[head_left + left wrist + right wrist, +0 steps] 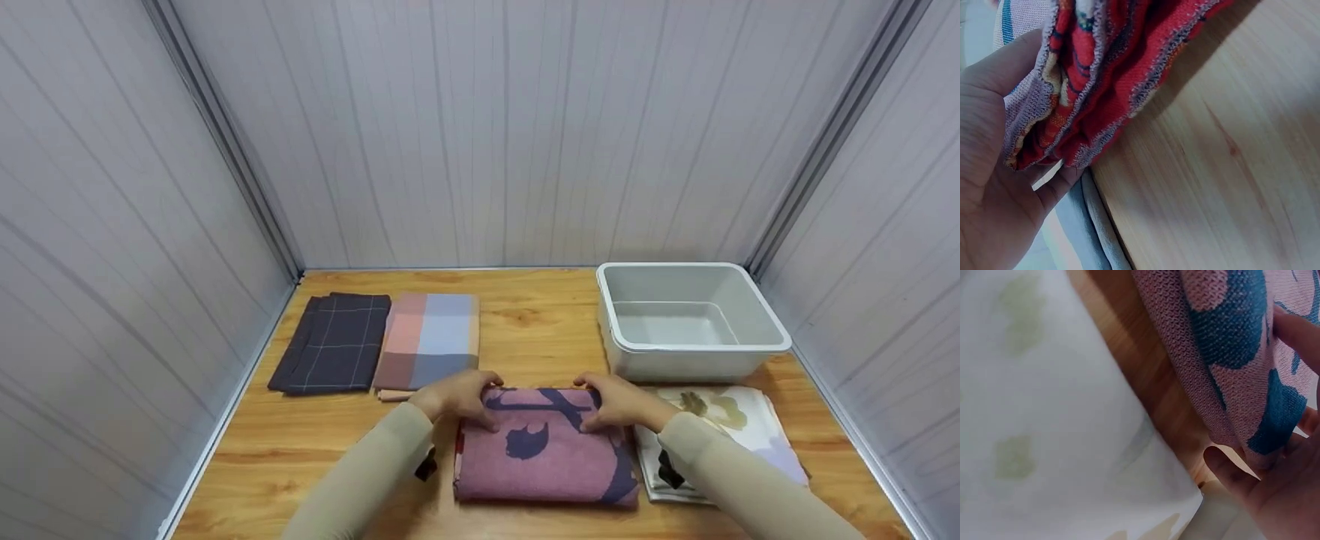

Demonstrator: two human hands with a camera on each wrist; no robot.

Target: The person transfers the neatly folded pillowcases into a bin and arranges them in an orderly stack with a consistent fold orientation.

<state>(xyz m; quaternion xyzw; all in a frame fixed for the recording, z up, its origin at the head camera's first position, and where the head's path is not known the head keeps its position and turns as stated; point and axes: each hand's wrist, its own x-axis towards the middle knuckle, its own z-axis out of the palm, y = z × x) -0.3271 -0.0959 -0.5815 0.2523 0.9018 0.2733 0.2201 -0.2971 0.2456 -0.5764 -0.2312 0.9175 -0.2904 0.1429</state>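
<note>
A folded knitted cloth (536,457), pink-purple with dark blue shapes, lies at the front middle of the table. Red layers show along its edge in the left wrist view. My left hand (461,397) grips its far left corner, thumb on top and fingers around the far edge. At the far right corner my right hand (619,401) holds the same cloth, its thumb on the upper face and several fingers under the fold. One fingertip of that hand stands apart from the fabric in the right wrist view. The stacked layers (1084,73) hang slightly loose beside my left thumb.
A white plastic bin (694,360) stands at the back right. In front of it lies a folded white floral cloth (750,427), partly under my right forearm. A dark checked cloth (334,341) and a pastel checked cloth (431,337) lie at left. Panel walls enclose the wooden table (532,315).
</note>
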